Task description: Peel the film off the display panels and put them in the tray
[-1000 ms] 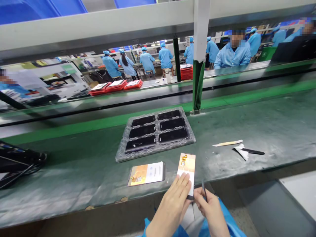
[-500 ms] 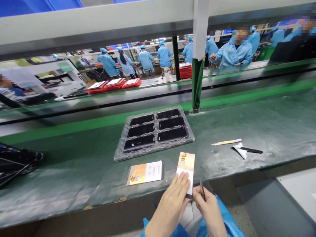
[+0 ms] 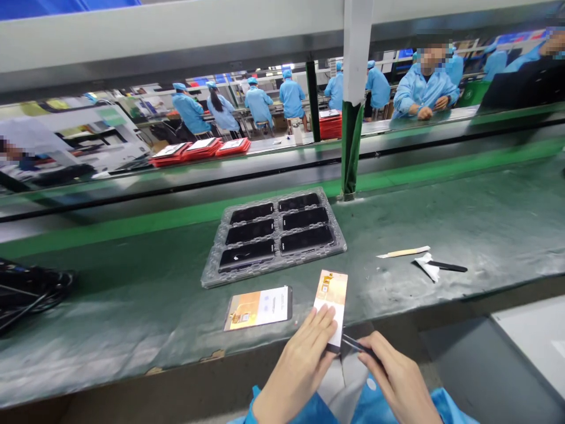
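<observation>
My left hand (image 3: 304,359) lies across the lower part of a phone screen (image 3: 332,288), its fingers over the white and orange film and the thumb by the lower edge. That screen rests at the bench's front edge, its black end toward me. My right hand (image 3: 392,374) is closed on dark tweezers (image 3: 353,343), whose tips point left at the screen's lower right edge. Whether the tips touch it I cannot tell. A second phone screen (image 3: 258,308) with similar film lies flat to the left. Behind them, a clear plastic tray (image 3: 209,272) carries several black phones (image 3: 306,238).
On the right of the green bench (image 3: 132,294) lie a yellow-handled pointed tool (image 3: 406,252) and a black tool (image 3: 449,267) partly under white tissue (image 3: 427,268). A post (image 3: 351,147) rises behind the tray. Black cables (image 3: 39,294) sit at left; a co-worker (image 3: 426,91) sits opposite.
My right hand has turned the tweezers from upright to slanting left, bringing their tips to the screen's lower edge. My left hand stays on the screen. The co-worker's hands have come together.
</observation>
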A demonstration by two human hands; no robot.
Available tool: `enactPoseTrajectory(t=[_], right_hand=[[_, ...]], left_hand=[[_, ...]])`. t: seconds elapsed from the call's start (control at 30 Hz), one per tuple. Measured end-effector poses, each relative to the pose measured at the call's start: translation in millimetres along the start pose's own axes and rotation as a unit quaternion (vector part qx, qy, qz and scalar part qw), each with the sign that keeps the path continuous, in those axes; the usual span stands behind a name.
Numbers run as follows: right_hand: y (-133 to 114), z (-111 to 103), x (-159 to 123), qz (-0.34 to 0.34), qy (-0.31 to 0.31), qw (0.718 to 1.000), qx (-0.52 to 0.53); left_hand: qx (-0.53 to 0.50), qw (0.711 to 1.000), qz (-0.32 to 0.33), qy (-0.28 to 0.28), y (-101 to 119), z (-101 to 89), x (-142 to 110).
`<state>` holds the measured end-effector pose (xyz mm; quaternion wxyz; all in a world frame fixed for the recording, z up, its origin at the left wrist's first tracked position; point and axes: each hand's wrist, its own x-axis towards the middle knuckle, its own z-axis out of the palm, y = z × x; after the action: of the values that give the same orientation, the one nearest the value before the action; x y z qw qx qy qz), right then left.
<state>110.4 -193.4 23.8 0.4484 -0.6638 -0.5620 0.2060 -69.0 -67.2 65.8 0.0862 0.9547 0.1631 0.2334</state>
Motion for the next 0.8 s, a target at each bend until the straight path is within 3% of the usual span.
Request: enactPoseTrajectory(t=[0.1,0.23,0.6,0.8], right_hand=[[-3,-7,4,-0.065,0.000,0.994,-0.083],[-10,-12,9,-0.107,0.018,0.987,-0.117],[-21,-13,16,-0.157,0.056,0.975,-0.149],[-21,-10,16,-0.151,0.062,0.973,-0.165]], left_hand=[[-0.008,1.000,0.006,0.003,-1,-1.2,0],[-0.009,1.000,0.003,0.005,0,-0.5,0],[-0.006,1.000,-0.002,-0.002,1,-1.2,0],[0.013,1.000,0.006,-0.003,2,-0.5,1]])
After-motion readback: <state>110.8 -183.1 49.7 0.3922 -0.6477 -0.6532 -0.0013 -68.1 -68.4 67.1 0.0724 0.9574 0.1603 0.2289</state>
